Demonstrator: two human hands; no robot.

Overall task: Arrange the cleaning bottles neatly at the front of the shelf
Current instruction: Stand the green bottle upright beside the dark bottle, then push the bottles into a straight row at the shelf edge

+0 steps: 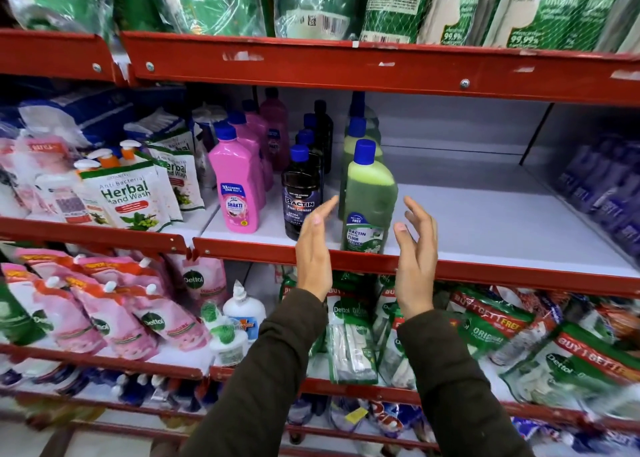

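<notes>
A green floor cleaner bottle [369, 200] with a blue cap stands upright at the front lip of the middle shelf [485, 221]. More green bottles line up behind it. To its left stand a dark Bactin bottle [300, 188] and a pink Shakti bottle [236, 185], each heading its own row. My left hand [313, 249] is open just left of the green bottle, partly covering the dark one. My right hand [415, 252] is open just right of the green bottle. Neither hand touches it.
The red shelf rail [485, 271] runs under my hands. Herbal hand wash pouches [124, 197] fill the left bay, purple packs [602, 193] the far right. Dettol refill pouches [512, 332] crowd the shelf below, green packs the shelf above.
</notes>
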